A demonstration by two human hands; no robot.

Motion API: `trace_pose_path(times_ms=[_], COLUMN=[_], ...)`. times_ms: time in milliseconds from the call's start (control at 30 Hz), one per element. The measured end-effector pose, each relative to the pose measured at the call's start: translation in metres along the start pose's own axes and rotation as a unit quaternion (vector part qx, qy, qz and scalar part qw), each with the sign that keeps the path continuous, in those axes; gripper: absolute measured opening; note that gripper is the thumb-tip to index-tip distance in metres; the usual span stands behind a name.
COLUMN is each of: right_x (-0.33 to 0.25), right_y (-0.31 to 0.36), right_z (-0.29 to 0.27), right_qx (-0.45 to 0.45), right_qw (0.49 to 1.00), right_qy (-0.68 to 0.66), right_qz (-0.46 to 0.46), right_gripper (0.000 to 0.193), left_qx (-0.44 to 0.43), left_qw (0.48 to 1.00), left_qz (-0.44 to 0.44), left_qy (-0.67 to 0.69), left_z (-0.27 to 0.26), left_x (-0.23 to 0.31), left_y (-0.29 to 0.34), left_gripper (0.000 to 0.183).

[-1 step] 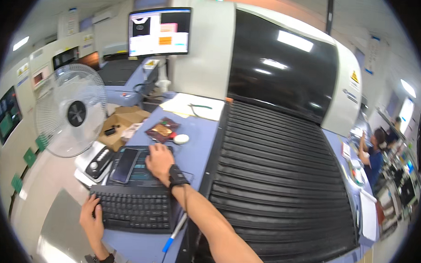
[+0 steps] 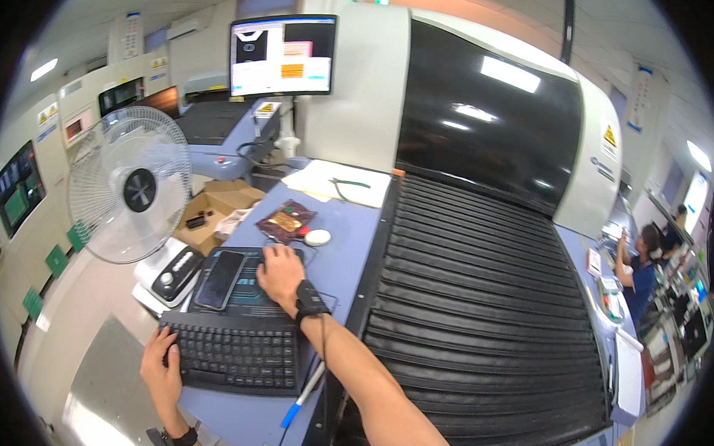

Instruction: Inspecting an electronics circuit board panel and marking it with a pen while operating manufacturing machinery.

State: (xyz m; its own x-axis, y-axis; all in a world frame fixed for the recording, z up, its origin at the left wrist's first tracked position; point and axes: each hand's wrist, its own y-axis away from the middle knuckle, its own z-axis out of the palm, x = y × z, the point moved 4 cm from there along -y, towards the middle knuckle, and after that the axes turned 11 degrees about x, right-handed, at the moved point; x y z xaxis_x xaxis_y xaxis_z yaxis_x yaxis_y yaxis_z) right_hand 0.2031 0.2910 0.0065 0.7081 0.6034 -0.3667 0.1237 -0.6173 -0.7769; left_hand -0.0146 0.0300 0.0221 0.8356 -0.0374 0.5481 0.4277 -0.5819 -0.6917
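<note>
Keyboard (image 2: 238, 352): black, lying flat on the near left part of the blue desk (image 2: 344, 246), just in front of a dark mat (image 2: 249, 299).
Left hand (image 2: 162, 367): resting over the keyboard's left end, fingertips at the edge keys; thumb apart from fingers, fairly wide in the grip.
Right hand (image 2: 281, 275): palm down at the mat's right side, fingers bent; underside hidden from this angle, so cannot tell whether holding anything in the grip.
Wristband (image 2: 313, 298): black, around the right wrist, with a cord trailing along the forearm.
Phone (image 2: 220, 281): face up on the mat, left of the right hand.
Marker (image 2: 309, 388): white with blue cap, slanting beside the keyboard's right end.
Bag (image 2: 285, 219): dark red, beyond the right hand, near a white round item (image 2: 317, 237).
Papers (image 2: 315, 174): white, farther back, under a green-handled tool (image 2: 343, 182).
Carton (image 2: 234, 195): brown, open, left of the bag.
Fan (image 2: 140, 189): round-caged, standing to the left.
Ribbed cover (image 2: 480, 306): black, broad, stretching along the right.
Monitor (image 2: 283, 55): lit, above the far end.
Co-worker (image 2: 643, 272): far right, in dark blue.
</note>
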Motion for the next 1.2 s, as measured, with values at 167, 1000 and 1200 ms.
trace_pose_path(times_ms=[167,1000,1200], right_x=[-0.006,-0.003,-0.003], right_y=[-0.001,-0.002,-0.002], right_z=[-0.004,-0.006,-0.005], right_qx=[0.008,-0.001,0.0], right_qw=[1.0,1.0,1.0], right_qy=[-0.006,0.012,0.012], right_qz=[-0.011,0.01,0.011], right_gripper=[0.031,0.029,0.029], left_qx=[0.014,0.01,0.012], left_qw=[1.0,1.0,1.0], left_qz=[-0.002,-0.009,-0.008], left_qy=[-0.002,-0.01,-0.016], left_z=[-0.006,-0.004,-0.004], left_x=[0.004,0.007,0.007], left_y=[0.0,-0.003,-0.002], left_gripper=[0.024,0.024,0.025])
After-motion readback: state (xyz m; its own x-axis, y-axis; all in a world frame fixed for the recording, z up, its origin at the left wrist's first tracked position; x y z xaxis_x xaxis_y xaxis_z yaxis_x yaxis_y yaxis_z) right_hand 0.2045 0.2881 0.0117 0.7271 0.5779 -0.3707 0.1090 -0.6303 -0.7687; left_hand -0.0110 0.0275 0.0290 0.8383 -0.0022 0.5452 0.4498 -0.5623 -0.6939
